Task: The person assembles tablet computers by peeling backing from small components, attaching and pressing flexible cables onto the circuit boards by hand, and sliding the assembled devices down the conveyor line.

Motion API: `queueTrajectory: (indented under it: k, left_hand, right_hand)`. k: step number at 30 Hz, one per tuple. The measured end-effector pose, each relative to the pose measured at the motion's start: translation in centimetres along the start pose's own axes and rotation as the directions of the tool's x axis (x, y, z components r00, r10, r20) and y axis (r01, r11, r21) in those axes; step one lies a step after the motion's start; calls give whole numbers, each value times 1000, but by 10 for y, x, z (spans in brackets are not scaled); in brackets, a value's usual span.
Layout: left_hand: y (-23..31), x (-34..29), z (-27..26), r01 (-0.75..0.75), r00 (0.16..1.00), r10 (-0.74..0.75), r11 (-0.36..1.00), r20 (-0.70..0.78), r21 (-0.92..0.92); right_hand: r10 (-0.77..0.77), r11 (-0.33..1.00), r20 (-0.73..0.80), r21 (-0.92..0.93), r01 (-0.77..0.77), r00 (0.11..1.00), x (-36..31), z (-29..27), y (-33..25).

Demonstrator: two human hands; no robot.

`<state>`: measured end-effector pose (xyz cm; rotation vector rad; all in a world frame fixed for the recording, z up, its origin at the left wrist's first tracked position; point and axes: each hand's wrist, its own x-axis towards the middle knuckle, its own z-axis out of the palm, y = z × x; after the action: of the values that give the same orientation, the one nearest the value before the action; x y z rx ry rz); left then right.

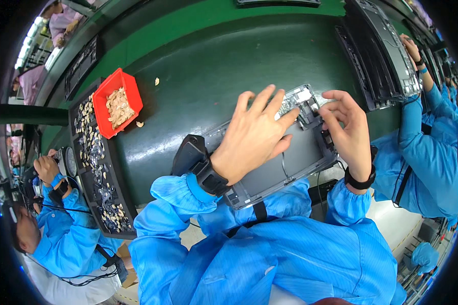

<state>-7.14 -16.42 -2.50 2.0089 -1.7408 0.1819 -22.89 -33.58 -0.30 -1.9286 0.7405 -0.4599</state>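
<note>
Workbench (198,76) gleams green beyond a grey chassis (269,175), between blue-clad co-workers (66,244).

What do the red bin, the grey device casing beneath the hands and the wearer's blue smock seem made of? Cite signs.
Red bin: probably moulded plastic, glossy; even colour, smooth walls.
Grey device casing: matt-looking metal or plastic; its even surface leaves it open.
Blue smock: likely woven synthetic, soft sheen; fine stripes and creases.
</note>
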Motion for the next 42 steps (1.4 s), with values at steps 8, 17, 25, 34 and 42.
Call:
queueTrajectory:
  k: [8, 17, 25, 34, 42]
  left_hand:
    - [17, 28, 30, 20, 1000, -14, 823, 15, -567]
    - [18, 40, 30, -99, 988, 138, 915, 75, -392]
    - [11, 45, 32, -134, 982, 179, 882, 58, -451]
    - [17, 42, 32, -177, 982, 190, 943, 20, -283]
    - [18, 43, 32, -158, 986, 165, 947, 1, -281]
  right_hand:
    - [8, 896, 94, 440, -49, 995, -3, -12, 32]
    - [79, 891, -17, 449, -63, 997, -8, -25, 75]
    - [98, 873, -14, 481, -79, 995, -6, -24, 77]
    - [84, 905, -20, 420, -68, 996, -5, -18, 76]
    - [91, 910, -28, 407, -72, 995, -4, -18, 75]
